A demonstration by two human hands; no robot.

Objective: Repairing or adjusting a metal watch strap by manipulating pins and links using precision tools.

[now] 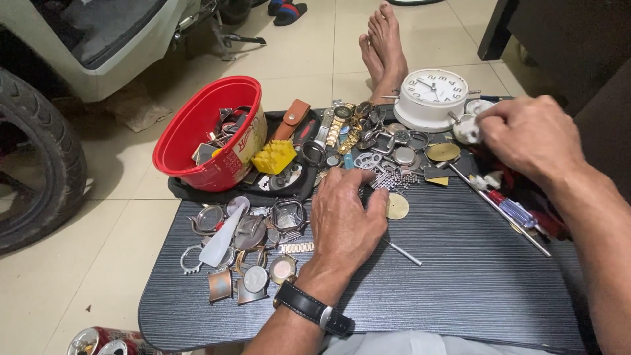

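Hands working among watch parts on dark worktop (460,276).
Left hand (345,213) is lying open, palm down, near brass disc (397,206); right hand (526,135) is pinching small white piece (468,130) beside far white clock (434,97).

Location: a home used as an informal watch-repair workshop. The work surface is a low dark wood-grain desk (460,276) set on a pale tiled floor (98,236). The desk carries loose watch cases (250,230), metal bracelets (335,128), a white alarm clock (432,98), a screwdriver (509,210) and a red plastic tub (204,131) of parts. Domestic indicators: bare feet (382,39) resting on the floor, sandals (287,10) near the far wall, and a parked scooter with its tyre (36,164) beside the desk.
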